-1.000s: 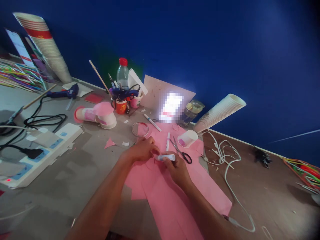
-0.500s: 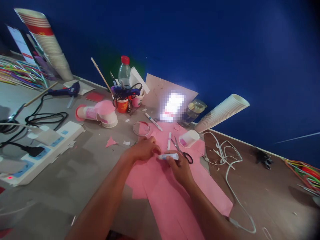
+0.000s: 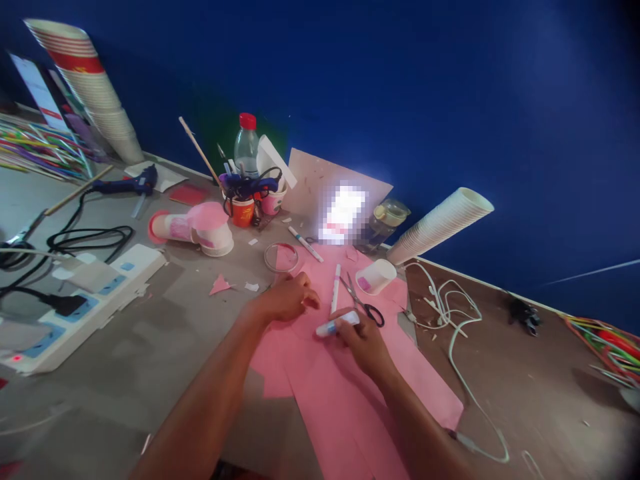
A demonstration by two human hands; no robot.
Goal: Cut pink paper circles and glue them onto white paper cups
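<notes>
My right hand is closed around a short white tube with a bluish label, which looks like a glue stick. It is held tilted over the pink paper. To its left, my left hand rests low over the same paper, fingers curled together; anything in them is too small to make out. A gap separates the left fingertips from the tube. A white marker and black-handled scissors lie just beyond the right hand. A white paper cup lies on its side behind the scissors.
A tape ring and another marker lie beyond my left hand. A pink-and-white cup piece and a power strip stand left. Leaning cups, a white cable and a bright blurred screen are also around.
My right hand has drawn the white tube slightly down and away from the left fingertips. The left hand has stayed nearly in place, its fingers still curled.
</notes>
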